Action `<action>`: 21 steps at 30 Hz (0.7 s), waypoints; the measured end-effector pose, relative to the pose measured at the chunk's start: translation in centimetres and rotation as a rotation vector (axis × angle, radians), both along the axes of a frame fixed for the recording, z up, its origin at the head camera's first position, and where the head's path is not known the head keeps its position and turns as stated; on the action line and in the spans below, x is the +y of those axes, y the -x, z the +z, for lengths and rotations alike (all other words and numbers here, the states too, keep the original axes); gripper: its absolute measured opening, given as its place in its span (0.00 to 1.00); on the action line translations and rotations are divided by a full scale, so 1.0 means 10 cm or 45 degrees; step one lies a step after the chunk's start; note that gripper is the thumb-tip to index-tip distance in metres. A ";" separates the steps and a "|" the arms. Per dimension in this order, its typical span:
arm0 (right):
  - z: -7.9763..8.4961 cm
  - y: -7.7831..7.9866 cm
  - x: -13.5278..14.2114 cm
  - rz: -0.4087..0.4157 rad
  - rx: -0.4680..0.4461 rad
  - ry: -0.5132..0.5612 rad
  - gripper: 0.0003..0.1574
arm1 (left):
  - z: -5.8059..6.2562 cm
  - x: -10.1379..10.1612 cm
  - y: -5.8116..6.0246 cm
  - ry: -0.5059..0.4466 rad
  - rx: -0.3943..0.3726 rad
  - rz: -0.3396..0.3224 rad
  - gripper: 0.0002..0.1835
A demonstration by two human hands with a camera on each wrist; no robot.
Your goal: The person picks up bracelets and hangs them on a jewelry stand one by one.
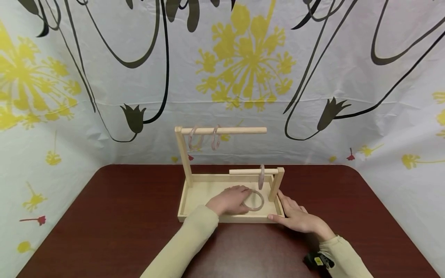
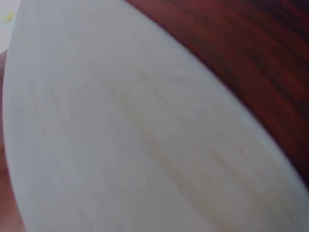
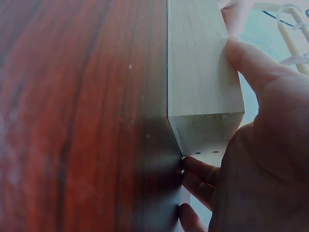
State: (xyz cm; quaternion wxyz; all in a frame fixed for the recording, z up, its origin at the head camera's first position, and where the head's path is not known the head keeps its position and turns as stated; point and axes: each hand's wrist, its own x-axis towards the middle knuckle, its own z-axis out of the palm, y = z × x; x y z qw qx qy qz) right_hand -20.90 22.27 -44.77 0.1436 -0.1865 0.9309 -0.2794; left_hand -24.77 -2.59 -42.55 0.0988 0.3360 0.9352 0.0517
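A pale wooden bangle stand (image 1: pixel 181 200) with a shallow tray base sits on the table. Inside the tray, my left hand (image 1: pixel 231 200) holds a translucent bangle (image 1: pixel 262 200) by its left side, the ring lying nearly flat over the tray floor. My right hand (image 1: pixel 299 218) grips the tray's front right corner, thumb on the front wall (image 3: pixel 205 63) and fingers along the right side. One bangle (image 1: pixel 261 178) hangs on the short lower rod. Pinkish bangles (image 1: pixel 216 139) hang on the longer upper rod. A blurred pale surface fills most of the left wrist view.
The tall left post (image 1: pixel 184 158) carries the upper rod (image 1: pixel 243 130), and the short right post (image 1: pixel 277 184) carries the lower rod. Beneath is a dark red-brown table (image 1: pixel 132 216). A patterned cloth (image 1: pixel 222 77) hangs behind it. A black device (image 1: pixel 318 260) is on the right wrist.
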 end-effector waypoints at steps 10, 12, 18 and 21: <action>-0.02 0.00 0.00 -0.011 0.003 -0.001 0.64 | 0.04 -0.24 -0.01 -0.074 -0.121 0.056 0.35; -0.01 -0.01 0.00 -0.010 0.001 -0.003 0.64 | 0.04 -0.28 0.00 -0.093 -0.129 0.061 0.35; 0.09 -0.03 -0.03 0.009 -0.007 -0.032 0.62 | 0.02 -0.41 0.01 -0.139 -0.129 0.062 0.35; 0.12 -0.03 -0.04 0.010 -0.020 -0.051 0.61 | 0.01 -0.48 -0.01 -0.169 -0.121 0.073 0.35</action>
